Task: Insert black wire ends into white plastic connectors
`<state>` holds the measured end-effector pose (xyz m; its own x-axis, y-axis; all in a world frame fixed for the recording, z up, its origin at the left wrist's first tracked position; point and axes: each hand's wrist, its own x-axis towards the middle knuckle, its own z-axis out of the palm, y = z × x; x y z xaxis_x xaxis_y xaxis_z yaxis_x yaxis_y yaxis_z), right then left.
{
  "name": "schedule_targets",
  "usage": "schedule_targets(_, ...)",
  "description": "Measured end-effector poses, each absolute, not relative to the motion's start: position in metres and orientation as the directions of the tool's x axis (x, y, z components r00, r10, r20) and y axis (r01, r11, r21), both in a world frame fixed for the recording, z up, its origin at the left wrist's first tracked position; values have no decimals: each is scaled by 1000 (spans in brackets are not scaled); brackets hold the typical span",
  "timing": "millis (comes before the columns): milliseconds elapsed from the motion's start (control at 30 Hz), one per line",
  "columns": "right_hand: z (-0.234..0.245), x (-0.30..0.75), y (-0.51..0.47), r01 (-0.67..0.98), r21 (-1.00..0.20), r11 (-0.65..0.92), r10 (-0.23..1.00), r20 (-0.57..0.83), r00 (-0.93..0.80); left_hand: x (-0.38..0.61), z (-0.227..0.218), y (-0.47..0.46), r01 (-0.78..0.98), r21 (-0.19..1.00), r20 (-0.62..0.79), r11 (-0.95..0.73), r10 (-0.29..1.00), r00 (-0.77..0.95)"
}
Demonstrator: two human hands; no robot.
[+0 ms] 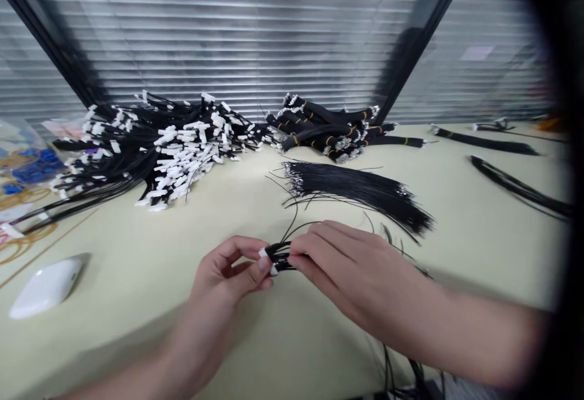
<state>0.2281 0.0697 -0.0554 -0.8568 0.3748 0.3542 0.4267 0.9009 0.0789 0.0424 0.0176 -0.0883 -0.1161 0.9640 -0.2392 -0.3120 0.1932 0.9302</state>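
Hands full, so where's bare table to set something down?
Between the glossy white rounded case and your left hand; also between the spread black wires and the curved black bundle rightward. Crowded: back left, white-tipped black cables; back centre, yellow-banded black bundles.

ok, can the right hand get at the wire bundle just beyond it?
Probably yes: the bundle lies close past the right hand, nothing bulky between. But that hand looks busy pinching other wires, so it would likely need to let go first.

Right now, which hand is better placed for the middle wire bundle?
Probably the right hand: though gripping wires, it's nearer the wire bundle; the left hand pinches a white connector.
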Motion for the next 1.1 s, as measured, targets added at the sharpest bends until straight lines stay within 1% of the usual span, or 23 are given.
schedule_targets(100, -56, 227, 69, 420, 171, 891, 334, 379, -863, 42, -87, 17, -318, 927, -243, 199, 964, -106)
schedule_targets(167, -56, 227, 70, 416, 203, 886, 316, 391, -864, 43, -86, 17, -317, 927, -244, 201, 964, -102)
schedule_targets(433, -56, 225, 70, 430, 147, 891, 321, 466, -825, 43, -89, 18, -303, 930, -253, 208, 961, -117)
schedule_targets(533, -57, 223, 71, 446, 119, 887, 346, 469, -813, 42, -90, 18, -307, 929, -254, 207, 959, -122)
schedule_targets(700, -56, 223, 72, 429, 154, 890, 333, 424, -843, 43, -90, 18, -306, 931, -249, 199, 959, -134)
schedule_targets(900, -53, 223, 71, 431, 152, 889, 330, 439, -835, 43, -91, 18, -304, 932, -248, 197, 959, -140)
schedule_targets(1100, -53, 222, 70, 438, 175, 882, 323, 454, -831, 43, -92, 20, -296, 936, -239, 188, 960, -144)
